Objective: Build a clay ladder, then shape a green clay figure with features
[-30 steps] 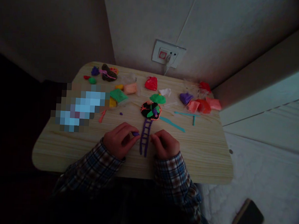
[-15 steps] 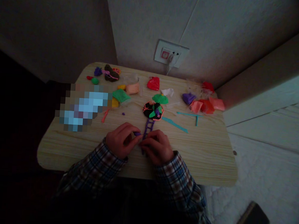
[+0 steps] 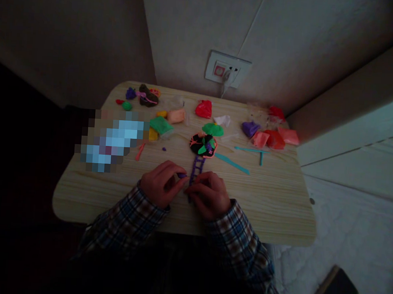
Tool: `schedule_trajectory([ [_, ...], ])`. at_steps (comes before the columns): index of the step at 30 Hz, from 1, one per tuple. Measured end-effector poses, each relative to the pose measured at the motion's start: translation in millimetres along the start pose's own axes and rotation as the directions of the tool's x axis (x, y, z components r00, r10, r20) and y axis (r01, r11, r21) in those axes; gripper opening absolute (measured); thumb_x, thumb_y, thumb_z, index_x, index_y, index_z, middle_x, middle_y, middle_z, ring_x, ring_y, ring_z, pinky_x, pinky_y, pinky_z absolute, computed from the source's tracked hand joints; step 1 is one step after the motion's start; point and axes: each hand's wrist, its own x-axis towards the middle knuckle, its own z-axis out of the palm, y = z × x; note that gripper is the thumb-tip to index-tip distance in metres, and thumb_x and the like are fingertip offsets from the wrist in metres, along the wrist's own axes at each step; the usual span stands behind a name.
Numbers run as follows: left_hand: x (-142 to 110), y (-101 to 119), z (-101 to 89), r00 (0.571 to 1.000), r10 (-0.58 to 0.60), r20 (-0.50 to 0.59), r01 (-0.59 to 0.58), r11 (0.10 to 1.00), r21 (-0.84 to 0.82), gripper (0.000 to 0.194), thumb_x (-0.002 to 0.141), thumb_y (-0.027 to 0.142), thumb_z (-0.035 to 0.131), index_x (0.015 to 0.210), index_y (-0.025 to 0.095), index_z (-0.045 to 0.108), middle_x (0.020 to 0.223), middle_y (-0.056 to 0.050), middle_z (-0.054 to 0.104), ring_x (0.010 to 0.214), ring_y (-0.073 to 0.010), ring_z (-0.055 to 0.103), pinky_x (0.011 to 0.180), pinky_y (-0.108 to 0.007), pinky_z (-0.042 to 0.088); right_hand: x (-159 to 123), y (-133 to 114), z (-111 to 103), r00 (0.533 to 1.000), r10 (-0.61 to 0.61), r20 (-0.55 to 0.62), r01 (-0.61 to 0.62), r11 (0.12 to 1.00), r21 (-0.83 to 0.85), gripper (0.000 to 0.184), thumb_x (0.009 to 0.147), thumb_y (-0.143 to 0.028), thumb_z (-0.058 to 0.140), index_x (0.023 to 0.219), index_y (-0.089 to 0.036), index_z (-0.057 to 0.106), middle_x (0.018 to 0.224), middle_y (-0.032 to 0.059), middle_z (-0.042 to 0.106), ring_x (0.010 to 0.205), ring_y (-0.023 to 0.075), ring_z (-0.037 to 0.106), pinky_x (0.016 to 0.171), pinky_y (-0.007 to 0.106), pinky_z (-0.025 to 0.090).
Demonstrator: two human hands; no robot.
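Note:
My left hand is closed, pinching a small lump of purple clay between thumb and fingers. Over the lower part of a purple clay ladder is my right hand, its fingers pressed together; whatever is between them is hidden. The ladder lies flat, and its top end meets a round black clay piece with an orange edge and green and purple bits. A green clay canopy sits at the far side of that piece.
Clay packets line the back: green, peach, red, purple. A teal clay knife and a thin teal tool lie to the right. A purple crumb lies left of the black piece. A socket is on the wall.
My right hand has moved left from beside the ladder and now covers its lower rungs. My left hand keeps its pinch on the purple clay. The whole view has shifted slightly.

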Motion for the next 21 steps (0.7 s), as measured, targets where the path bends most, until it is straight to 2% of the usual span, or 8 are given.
schedule_trajectory([
  [3,1,1,-0.4,1.000,0.001,-0.004,-0.001,1.000,0.005,0.009,0.085,0.022,0.057,0.081,0.014,0.061,0.071,-0.001,0.064,0.050,-0.0075,0.055,0.048,-0.017,0.047,0,-1,-1,1.000,-0.020,0.019,0.020,1.000,-0.005,0.014,0.081,-0.021,0.058,0.084,-0.024,0.072,0.089,0.0043,0.056,0.079,0.0167,0.053,0.072,0.034,0.040],
  [12,1,2,-1.7,1.000,-0.007,0.017,0.007,1.000,-0.003,0.009,0.085,0.022,0.056,0.082,0.014,0.061,0.071,-0.002,0.064,0.050,-0.0073,0.056,0.048,-0.017,0.047,-1,-10,-4,0.999,0.037,-0.005,-0.037,0.995,-0.092,0.022,0.082,-0.017,0.053,0.085,-0.026,0.073,0.089,0.0049,0.058,0.079,0.0166,0.053,0.074,0.034,0.039],
  [21,0,1,-0.1,1.000,0.004,0.007,-0.004,1.000,-0.001,0.010,0.085,0.021,0.056,0.081,0.013,0.061,0.071,-0.002,0.063,0.049,-0.0070,0.055,0.048,-0.017,0.046,-1,-8,-5,1.000,0.025,-0.004,-0.025,0.999,-0.030,0.022,0.079,-0.015,0.054,0.086,-0.024,0.072,0.090,0.0057,0.059,0.081,0.0174,0.055,0.074,0.034,0.040],
])
